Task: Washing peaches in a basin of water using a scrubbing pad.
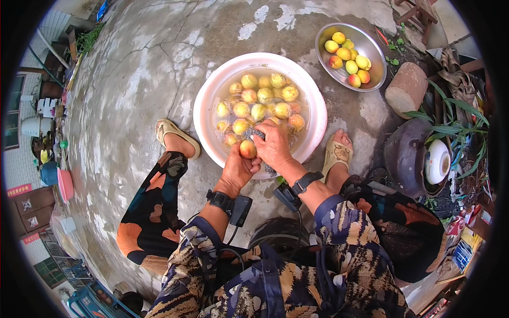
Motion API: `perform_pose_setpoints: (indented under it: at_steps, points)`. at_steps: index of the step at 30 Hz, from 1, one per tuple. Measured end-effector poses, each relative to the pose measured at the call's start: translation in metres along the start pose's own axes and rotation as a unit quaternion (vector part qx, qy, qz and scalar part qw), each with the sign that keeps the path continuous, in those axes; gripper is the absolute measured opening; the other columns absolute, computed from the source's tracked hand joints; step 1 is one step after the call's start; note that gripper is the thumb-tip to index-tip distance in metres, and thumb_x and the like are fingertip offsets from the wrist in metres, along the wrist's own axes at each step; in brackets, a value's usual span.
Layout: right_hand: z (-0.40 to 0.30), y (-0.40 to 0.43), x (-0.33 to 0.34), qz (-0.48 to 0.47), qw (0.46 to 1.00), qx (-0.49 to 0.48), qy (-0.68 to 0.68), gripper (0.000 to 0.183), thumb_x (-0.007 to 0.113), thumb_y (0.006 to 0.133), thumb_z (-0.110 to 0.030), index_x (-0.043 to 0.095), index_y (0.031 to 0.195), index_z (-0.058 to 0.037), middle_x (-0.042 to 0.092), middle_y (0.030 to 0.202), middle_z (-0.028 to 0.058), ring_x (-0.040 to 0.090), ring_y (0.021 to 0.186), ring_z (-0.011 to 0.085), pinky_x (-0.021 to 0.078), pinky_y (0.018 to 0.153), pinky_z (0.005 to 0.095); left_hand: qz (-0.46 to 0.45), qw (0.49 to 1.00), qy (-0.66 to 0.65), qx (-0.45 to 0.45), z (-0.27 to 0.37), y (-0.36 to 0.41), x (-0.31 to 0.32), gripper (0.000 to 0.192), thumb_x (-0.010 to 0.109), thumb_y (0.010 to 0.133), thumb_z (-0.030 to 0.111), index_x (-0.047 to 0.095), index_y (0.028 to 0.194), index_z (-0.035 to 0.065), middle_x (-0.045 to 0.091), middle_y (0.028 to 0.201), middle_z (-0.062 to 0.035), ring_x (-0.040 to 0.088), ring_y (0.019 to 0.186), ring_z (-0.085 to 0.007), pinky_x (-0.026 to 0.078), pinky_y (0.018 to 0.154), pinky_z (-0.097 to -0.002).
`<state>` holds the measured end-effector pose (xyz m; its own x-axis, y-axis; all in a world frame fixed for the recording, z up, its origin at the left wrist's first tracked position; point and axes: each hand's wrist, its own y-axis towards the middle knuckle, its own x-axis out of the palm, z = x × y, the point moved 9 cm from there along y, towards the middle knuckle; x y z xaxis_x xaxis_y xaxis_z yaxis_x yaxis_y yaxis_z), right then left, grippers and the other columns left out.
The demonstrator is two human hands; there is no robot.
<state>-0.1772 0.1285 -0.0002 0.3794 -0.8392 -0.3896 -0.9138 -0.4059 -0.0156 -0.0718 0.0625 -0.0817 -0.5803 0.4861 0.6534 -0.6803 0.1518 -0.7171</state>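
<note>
My left hand [236, 167] grips a yellow-red apricot [248, 149] over the near side of a pale pink plastic basin [206, 105]. Close against that fruit, my right hand [274, 144] holds a dark grey mesh scrubbing cloth [251, 133], part of which hangs below the palm near the rim. Murky water fills the basin, and many yellow apricots [258, 112] float or sit in it. Beyond it to the right stands a stainless steel bowl [376, 63] with several yellow and red apricots [351, 66] inside.
Cracked concrete ground [131, 87] surrounds the basin, between my sandaled feet. A clay cylinder [406, 89], a large dark pot [405, 155] with a white enamel bowl [437, 161], and green plants [457, 115] line the right side. At left, a pink tub [65, 185] leans by household clutter.
</note>
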Motion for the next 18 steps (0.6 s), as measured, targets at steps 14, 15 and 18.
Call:
perform_pose_setpoints:
  at_steps: [14, 15, 18]
  points:
    - [0.052, 0.008, -0.008, -0.084, 0.924, -0.035, -0.372, 0.017, 0.068, 0.072, -0.006, 0.067, 0.089, -0.0064, 0.063, 0.09, 0.0125, 0.062, 0.084, 0.0331, 0.0502, 0.072, 0.0409, 0.023, 0.994, -0.101, 0.023, 0.001, -0.002, 0.0, 0.058, 0.036, 0.098, 0.051, 0.052, 0.119, -0.0002, 0.057, 0.095, -0.0152, 0.051, 0.079, -0.0241, 0.043, 0.06, -0.0277]
    - [0.053, 0.008, -0.008, -0.084, 0.924, -0.035, -0.372, 0.017, 0.068, 0.072, -0.006, 0.067, 0.089, -0.0064, 0.063, 0.09, 0.0125, 0.062, 0.084, 0.0331, 0.0502, 0.072, 0.0409, 0.022, 0.995, -0.09, 0.042, 0.003, -0.004, 0.0, 0.059, 0.036, 0.097, 0.053, 0.051, 0.12, 0.0003, 0.057, 0.096, -0.0151, 0.051, 0.081, -0.0243, 0.043, 0.061, -0.0284]
    - [0.076, 0.0, 0.005, -0.198, 0.903, 0.071, -0.375, 0.017, 0.069, 0.071, -0.007, 0.068, 0.088, -0.0063, 0.063, 0.087, 0.0133, 0.063, 0.084, 0.0318, 0.0502, 0.071, 0.0416, 0.029, 0.99, -0.119, 0.07, 0.012, -0.006, -0.006, 0.064, 0.038, 0.095, 0.058, 0.052, 0.117, -0.0005, 0.056, 0.094, -0.0138, 0.05, 0.079, -0.0228, 0.042, 0.061, -0.0292]
